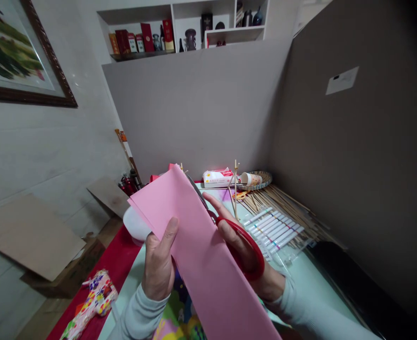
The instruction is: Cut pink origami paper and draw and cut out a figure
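Note:
My left hand (160, 262) pinches a folded sheet of pink paper (201, 255), thumb on top and the other fingers hidden beneath. The paper slants from the upper left down toward me. On its right edge, my right hand (242, 245) grips a pair of red-handled scissors (253, 257), fingers through the loops. The dark blades (196, 189) run along the paper's upper right edge, partly hidden behind it. Whether the blades are apart cannot be made out. My right index finger stretches forward beside them.
A pack of markers (275, 229) and thin bamboo sticks (296, 203) lie to the right. Behind are a tissue pack (218, 178), a paper cup (251, 179) in a woven tray (267, 178), and an upright stick frame (235, 189). A patterned cloth figure (95, 302) lies left.

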Available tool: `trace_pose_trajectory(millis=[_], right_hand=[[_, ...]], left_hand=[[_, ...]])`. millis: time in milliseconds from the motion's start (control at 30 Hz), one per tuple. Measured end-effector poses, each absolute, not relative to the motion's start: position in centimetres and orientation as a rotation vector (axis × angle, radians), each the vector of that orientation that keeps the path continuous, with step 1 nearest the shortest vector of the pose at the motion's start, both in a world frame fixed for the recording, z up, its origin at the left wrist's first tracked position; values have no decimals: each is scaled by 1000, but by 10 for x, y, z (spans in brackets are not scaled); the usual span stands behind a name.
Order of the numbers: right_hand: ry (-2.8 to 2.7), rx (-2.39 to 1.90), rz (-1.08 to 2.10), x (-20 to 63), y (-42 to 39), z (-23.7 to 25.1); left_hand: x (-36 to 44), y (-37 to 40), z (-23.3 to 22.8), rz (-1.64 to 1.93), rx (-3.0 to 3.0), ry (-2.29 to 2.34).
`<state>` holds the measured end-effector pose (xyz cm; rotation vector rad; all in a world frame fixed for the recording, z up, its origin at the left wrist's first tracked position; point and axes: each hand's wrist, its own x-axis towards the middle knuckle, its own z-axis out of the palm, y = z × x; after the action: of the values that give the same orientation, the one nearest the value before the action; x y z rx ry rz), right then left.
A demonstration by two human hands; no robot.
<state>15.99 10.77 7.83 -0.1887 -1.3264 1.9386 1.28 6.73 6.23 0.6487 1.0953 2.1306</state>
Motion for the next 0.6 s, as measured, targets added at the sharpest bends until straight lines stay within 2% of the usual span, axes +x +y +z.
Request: trace_pose_trajectory(millis=[133,333,600], right_hand=[[-1367,-174,1891,160,109,77],[-1285,-44,1996,160,107,80],[-1319,-287,1885,163,109,81]], left_hand=[[14,67,62,2122,650,1075],[15,68,54,2093,750,1102],[16,70,52,2043,763,1068]])
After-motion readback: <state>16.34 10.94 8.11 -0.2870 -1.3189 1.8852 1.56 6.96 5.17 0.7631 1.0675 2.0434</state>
